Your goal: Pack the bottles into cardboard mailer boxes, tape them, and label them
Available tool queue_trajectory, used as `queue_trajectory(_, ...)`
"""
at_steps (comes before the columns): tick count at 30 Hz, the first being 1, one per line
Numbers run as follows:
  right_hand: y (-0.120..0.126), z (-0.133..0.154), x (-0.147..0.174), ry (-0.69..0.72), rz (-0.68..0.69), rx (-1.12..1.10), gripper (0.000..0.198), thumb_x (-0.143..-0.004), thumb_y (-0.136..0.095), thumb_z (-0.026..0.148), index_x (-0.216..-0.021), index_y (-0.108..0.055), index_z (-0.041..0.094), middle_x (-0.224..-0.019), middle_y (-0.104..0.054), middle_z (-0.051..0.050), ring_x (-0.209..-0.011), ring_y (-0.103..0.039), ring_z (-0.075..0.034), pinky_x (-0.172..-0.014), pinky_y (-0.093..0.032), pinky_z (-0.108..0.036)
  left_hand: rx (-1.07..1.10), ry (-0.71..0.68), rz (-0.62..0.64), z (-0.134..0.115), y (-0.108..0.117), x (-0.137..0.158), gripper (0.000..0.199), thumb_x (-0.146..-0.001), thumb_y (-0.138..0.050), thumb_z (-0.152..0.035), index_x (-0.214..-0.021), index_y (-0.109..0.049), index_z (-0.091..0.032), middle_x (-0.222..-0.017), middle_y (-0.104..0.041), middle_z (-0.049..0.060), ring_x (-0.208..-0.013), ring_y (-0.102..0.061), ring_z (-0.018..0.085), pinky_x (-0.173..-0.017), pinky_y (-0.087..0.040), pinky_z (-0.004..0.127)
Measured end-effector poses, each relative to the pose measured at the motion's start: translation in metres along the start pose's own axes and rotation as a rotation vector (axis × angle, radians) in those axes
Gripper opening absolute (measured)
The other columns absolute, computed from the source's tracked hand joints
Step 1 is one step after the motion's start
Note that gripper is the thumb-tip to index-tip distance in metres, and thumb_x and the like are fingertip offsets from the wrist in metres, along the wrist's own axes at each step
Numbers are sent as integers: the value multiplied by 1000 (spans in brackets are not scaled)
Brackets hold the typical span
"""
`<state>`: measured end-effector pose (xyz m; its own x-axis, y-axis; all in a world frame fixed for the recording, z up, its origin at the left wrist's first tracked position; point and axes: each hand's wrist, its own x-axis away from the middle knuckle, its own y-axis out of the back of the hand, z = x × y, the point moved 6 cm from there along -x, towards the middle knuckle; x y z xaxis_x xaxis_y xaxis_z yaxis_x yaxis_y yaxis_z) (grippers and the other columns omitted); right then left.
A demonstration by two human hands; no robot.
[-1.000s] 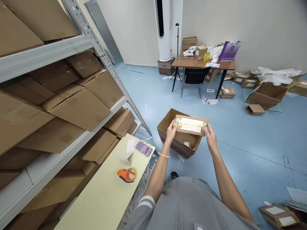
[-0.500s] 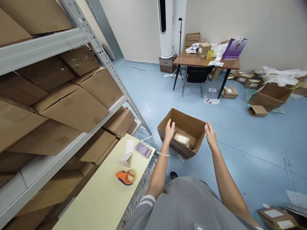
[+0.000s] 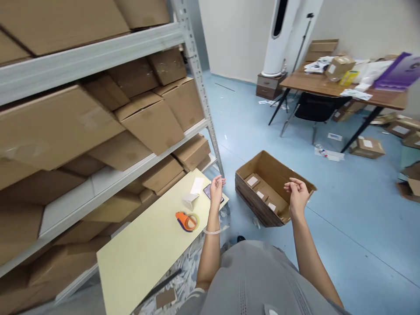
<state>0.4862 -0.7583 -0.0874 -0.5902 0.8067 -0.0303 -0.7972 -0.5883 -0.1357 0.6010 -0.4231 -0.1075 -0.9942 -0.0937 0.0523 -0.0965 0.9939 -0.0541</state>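
Note:
My left hand [image 3: 216, 190] is raised over the corner of the pale yellow table [image 3: 141, 249], loosely bent, with nothing seen in it. Behind it lies a phone [image 3: 207, 191], partly covered by the hand. My right hand [image 3: 298, 197] hovers over the right side of an open cardboard carton [image 3: 249, 199], its fingers loosely curled and apparently holding nothing. Inside the carton sit small brown boxes with white labels [image 3: 260, 195]. An orange tape dispenser [image 3: 187, 222] with a roll of tape rests on the table beside a folded white card [image 3: 193, 194].
A metal shelf rack [image 3: 157, 41] packed with cardboard boxes [image 3: 151, 124] fills the left side. Across the blue floor stand a black chair [image 3: 318, 106] and a cluttered wooden desk [image 3: 302, 83]. Another box [image 3: 366, 147] lies by the desk leg. Paper scraps [image 3: 188, 264] are heaped below the table.
The view has swung left, so the surroundings sit further right. My left hand has moved away from the carton to above the table. My right hand's fingers, straight before, are now bent.

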Motion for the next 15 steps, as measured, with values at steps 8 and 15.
queue_trajectory(8, -169, 35, 66, 80, 533, -50, 26, -83, -61, 36, -103, -65, 19, -76, -66, -1, -73, -63, -16, -71, -49, -30, -3, -165, -327, -61, 130, 50, 42, -93, -51, -53, -118, -62, -21, -119, -69, 13, -110, -65, 22, -100, -48, 40)
queue_trajectory(15, -274, 19, 189, 43, 998, -47, 36, -84, -59, 44, -110, -65, 20, -84, -70, -4, -80, -66, -19, -76, -50, -34, -90, -138, -823, -70, 266, 164, 51, -95, -45, -57, -128, -58, -21, -128, -66, 13, -119, -62, 23, -107, -45, 41)
